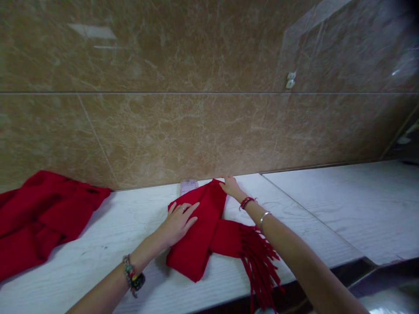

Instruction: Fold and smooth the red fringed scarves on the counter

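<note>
A red scarf (191, 255) lies folded in overlapping bands on the white wood-grain surface, its fringe (258, 266) spread to the right and hanging over the front edge. My left hand (178, 221) rests on the folded part with fingers stretched out and apart. At the scarf's far corner, my right hand (232, 187) has its fingers closed on the cloth; the fingertips are partly hidden. Just behind the scarf, close to the wall, a small printed card or paper (188, 186) shows, partly covered by the cloth.
A brown marble-look wall (196, 131) rises directly behind the white surface (137, 240). On the far left lies another crumpled red cloth (49, 218). Small white fittings (290, 80) sit on the wall. The surface's dark front edge (353, 272) runs along the lower right.
</note>
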Tool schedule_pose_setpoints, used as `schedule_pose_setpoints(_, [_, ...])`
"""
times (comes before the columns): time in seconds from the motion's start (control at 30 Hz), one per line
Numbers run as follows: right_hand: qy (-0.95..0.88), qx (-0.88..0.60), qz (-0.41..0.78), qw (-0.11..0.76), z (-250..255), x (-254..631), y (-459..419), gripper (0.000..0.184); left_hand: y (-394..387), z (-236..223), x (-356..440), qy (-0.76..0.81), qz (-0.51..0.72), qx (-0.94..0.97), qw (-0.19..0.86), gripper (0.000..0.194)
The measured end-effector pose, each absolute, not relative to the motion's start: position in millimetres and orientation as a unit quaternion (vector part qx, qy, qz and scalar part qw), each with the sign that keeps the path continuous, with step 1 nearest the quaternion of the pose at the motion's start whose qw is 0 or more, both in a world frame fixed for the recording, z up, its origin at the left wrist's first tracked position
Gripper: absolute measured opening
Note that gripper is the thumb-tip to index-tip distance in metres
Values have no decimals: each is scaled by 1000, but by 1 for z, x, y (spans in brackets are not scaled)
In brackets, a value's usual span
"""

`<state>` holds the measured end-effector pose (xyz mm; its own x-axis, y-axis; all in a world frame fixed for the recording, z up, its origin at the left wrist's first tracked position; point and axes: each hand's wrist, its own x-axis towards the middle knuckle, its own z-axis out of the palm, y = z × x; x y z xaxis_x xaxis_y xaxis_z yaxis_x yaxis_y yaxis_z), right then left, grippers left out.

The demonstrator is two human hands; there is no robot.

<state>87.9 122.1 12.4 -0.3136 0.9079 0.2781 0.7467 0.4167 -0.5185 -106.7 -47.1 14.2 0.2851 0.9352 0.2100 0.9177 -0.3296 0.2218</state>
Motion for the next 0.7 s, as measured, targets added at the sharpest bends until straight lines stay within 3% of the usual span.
schedule_pose_setpoints(0.13, [-837, -460, 172, 243, 21, 112, 56, 24, -59, 14, -123, 568, 166, 804, 59, 42])
schedule_pose_setpoints(0.37, [-858, -402, 238, 212, 0, 124, -21, 40, -30, 24, -100, 592, 137, 785, 122, 40])
schedule_pose_setpoints(0.5, [-852, -406, 251, 216, 11, 121, -17, 32, 10, 32, -74, 579, 107, 791, 168, 33])
schedule_pose_setpoints(0.7, [-824, -430, 296, 219, 9, 130, -32, 15, 37, 21, -49, 616, 94, 764, 169, 54])
